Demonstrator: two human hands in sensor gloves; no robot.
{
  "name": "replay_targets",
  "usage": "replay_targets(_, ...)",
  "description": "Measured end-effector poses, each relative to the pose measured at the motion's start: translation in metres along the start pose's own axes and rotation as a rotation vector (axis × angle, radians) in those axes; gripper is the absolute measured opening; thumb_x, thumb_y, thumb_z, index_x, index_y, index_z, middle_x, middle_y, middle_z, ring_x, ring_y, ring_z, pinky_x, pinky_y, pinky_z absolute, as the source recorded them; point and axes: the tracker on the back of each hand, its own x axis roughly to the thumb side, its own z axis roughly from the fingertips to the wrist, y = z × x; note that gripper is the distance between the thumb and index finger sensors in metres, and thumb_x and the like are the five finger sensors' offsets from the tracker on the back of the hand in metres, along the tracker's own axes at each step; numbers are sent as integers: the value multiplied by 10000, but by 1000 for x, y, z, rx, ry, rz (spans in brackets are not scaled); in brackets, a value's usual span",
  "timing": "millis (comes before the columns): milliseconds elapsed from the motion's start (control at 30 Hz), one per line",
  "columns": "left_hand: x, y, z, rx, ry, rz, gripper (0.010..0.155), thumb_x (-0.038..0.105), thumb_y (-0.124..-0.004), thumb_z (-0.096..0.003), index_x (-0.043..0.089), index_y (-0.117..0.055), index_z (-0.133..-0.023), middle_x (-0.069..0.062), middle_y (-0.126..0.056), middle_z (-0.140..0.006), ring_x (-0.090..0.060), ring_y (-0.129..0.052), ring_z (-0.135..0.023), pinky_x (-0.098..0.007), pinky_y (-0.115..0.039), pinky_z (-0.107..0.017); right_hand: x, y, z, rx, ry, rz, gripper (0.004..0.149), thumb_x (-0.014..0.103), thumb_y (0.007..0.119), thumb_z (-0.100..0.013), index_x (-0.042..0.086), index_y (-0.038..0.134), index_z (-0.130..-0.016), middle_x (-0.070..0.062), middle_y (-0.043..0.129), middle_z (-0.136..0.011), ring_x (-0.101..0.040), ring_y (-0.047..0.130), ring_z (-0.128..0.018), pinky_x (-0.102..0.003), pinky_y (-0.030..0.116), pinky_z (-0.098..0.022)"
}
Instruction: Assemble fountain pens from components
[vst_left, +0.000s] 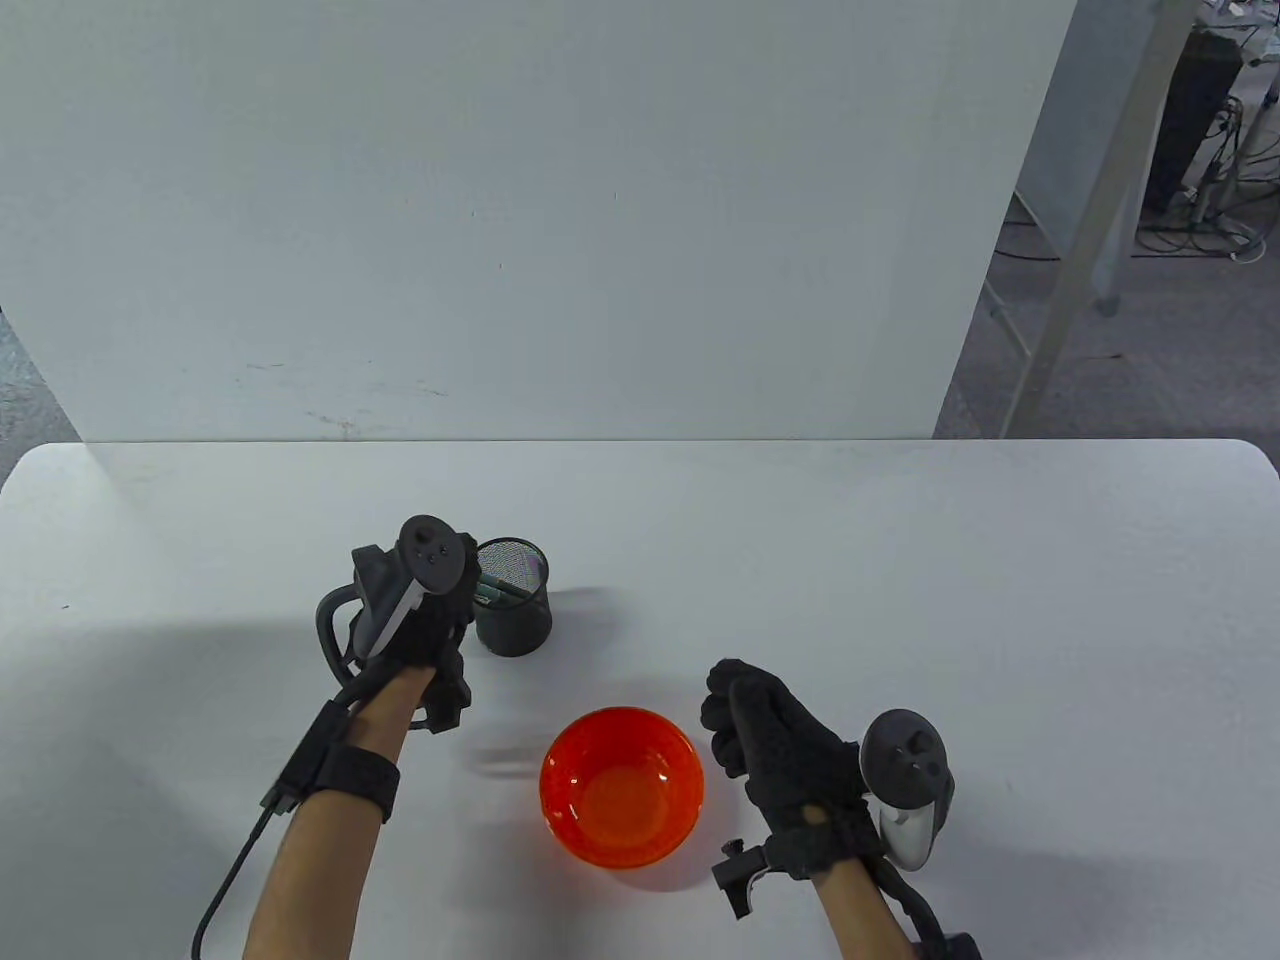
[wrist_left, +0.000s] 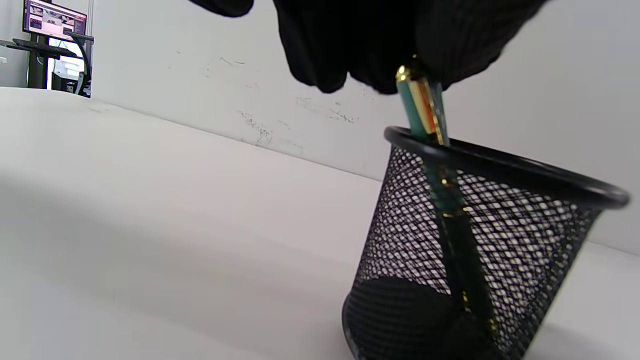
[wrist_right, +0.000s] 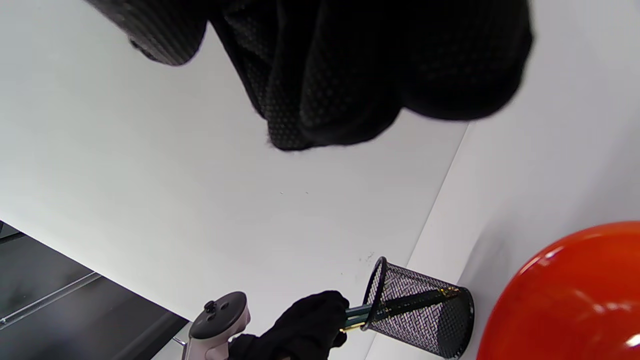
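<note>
white table, white backboard, monitor far left.

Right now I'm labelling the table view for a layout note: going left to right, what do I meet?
left hand → mesh pen cup → orange bowl → right hand

Black wire-mesh pen cup; glossy translucent orange bowl; green pen, shiny gold trim; matt knit gloves.
</note>
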Motion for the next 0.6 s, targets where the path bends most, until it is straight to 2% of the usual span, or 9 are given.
replay_targets(267, -5, 5, 5, 26, 0, 55, 454, 520, -692, -589, 433, -672, -1034, 92, -719, -1081, -198, -759, -1012, -605, -491, -815, -1, 0, 0, 7, 13, 2, 574, 494, 557, -617, 87, 721, -988, -116, 878, -796, -244, 924, -511, -414, 860, -362)
replay_targets(367, -14, 24, 12, 84, -2, 92, 473, 511, -710, -568, 396, -703, -1026, 42, -746, -1075, -241, -796, -980, -607, -544, -783, -7, -1, -1, 19, 41, 21, 576, 493, 557, -617, 85, 720, -989, -119, 877, -798, -247, 923, -514, -419, 858, -365)
replay_targets(467, -24, 45, 32, 79, -81, 165, 486, 499, -719, -563, 362, -713, -1029, 4, -753, -1076, -269, -818, -957, -602, -582, -757, -14, -1, -2, 36, 67, 66, 577, 493, 560, -618, 84, 720, -990, -123, 875, -801, -253, 921, -517, -425, 855, -369)
replay_targets(533, -28, 53, 50, 19, -189, 242, 522, 506, -725, -556, 354, -689, -1055, -18, -729, -1106, -284, -805, -977, -603, -591, -756, -16, -1, -3, 54, 72, 107, 580, 493, 564, -616, 80, 723, -990, -130, 875, -804, -263, 919, -523, -433, 852, -374)
replay_targets(600, -33, 51, 72, -141, -343, 331, 531, 505, -720, -563, 347, -674, -1068, -29, -720, -1116, -292, -796, -985, -611, -576, -760, -14, -3, -2, 90, 63, 172, 583, 492, 573, -614, 76, 726, -992, -137, 878, -813, -280, 923, -532, -450, 850, -382)
